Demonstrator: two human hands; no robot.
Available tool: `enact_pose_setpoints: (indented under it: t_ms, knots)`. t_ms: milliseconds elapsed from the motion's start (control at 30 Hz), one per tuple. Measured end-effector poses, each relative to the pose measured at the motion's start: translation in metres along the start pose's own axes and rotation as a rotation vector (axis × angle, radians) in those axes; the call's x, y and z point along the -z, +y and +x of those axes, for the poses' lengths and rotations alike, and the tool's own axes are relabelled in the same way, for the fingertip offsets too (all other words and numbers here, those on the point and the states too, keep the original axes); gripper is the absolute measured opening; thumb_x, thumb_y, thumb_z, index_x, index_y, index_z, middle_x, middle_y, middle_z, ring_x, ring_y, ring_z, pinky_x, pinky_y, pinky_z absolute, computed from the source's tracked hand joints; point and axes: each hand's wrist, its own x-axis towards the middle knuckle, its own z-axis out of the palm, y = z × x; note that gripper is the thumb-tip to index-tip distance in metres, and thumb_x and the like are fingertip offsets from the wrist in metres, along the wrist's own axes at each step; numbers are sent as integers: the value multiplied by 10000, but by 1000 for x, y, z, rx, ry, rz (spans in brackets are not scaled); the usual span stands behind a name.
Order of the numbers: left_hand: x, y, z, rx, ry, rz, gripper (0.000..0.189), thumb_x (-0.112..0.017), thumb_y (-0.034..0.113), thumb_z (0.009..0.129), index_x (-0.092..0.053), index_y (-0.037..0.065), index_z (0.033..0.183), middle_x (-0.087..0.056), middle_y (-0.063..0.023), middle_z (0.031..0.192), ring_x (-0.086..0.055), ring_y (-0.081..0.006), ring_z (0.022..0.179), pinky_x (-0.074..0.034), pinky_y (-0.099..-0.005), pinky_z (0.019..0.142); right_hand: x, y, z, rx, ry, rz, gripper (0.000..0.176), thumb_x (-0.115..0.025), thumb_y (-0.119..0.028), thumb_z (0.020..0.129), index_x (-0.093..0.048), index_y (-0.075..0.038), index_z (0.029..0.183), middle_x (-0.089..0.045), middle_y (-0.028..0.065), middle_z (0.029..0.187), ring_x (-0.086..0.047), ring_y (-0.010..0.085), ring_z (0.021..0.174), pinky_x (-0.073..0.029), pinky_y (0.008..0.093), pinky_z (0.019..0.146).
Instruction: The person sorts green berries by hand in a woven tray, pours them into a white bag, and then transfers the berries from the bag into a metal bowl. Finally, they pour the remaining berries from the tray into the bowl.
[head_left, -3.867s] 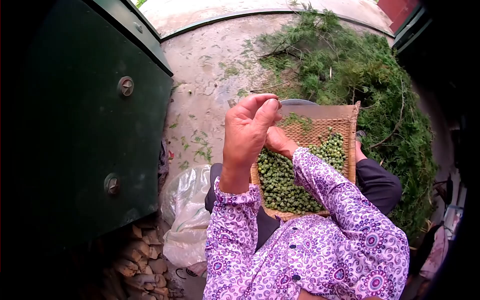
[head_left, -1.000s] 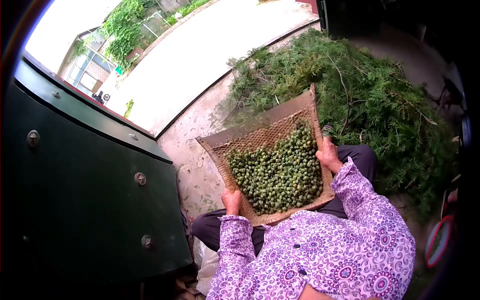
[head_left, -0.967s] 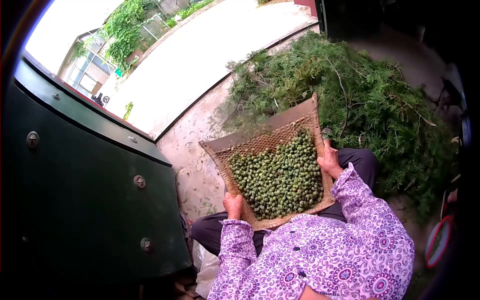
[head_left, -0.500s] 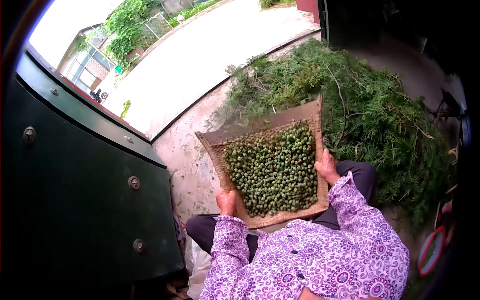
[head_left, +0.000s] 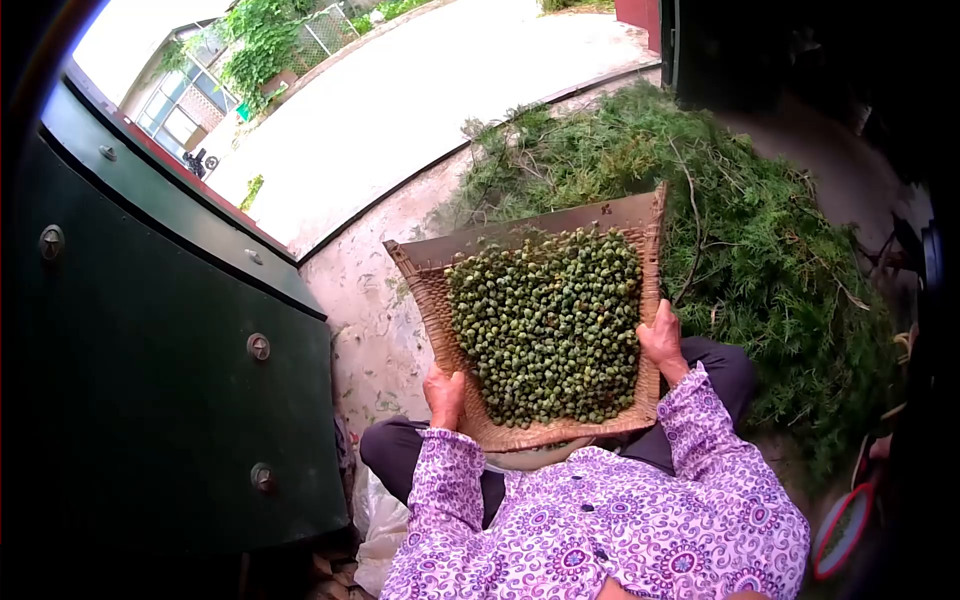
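A woven basket tray is held over my lap, its wide, flat lip on the far side. Many small round green fruits lie heaped in it. My left hand grips the tray's left rim, thumb on top. On the right rim my right hand is closed in the same way. The fingers under the tray are hidden.
Cut green branches are piled beyond the tray and to its right. A dark green door stands at the left. A red-rimmed container is at the lower right, a plastic bag at the lower left.
The tray has shifted slightly in my hands, its far lip now more plainly visible. The fruits have moved and lie a little farther from the near edge. Both hands keep their hold.
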Motion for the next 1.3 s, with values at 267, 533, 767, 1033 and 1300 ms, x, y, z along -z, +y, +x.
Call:
enact_pose_setpoints:
  t_ms: [267,533,767,1033,1300]
  knots:
    - [-15,-24,-15,73,-29,241,231,-577,199,661,-595,26,814,-630,-198,775,-607,-363,748,-475,-420,684,-13,31,-16,32,16,9,299,-593,-141,627,-421,16,815,-553,219,680,-548,402,645,-428,446,582]
    - [9,6,-10,-155,126,125,213,-556,123,675,-587,-8,841,-628,-184,734,-613,-301,641,-481,-382,596,6,-8,2,86,84,90,285,-560,-75,651,-405,23,869,-542,265,703,-538,441,654,-439,462,584]
    - [2,-15,-42,164,-52,304,220,-579,168,665,-573,0,806,-622,-214,782,-605,-361,779,-469,-428,710,-11,35,-20,41,-82,-79,312,-559,-136,619,-420,29,845,-551,268,697,-545,437,680,-425,501,640]
    - [13,18,-12,-193,203,53,234,-566,138,658,-550,-24,827,-600,-236,733,-581,-400,702,-462,-448,656,12,-15,8,90,262,-5,253,-574,-111,638,-429,0,814,-531,191,622,-545,358,582,-429,409,539]
    - [-6,-25,-32,46,23,222,215,-575,162,647,-574,-2,787,-612,-229,756,-599,-377,736,-468,-437,689,-12,27,-13,15,-31,-2,378,-542,-137,630,-412,43,936,-558,265,729,-540,444,697,-435,491,649]
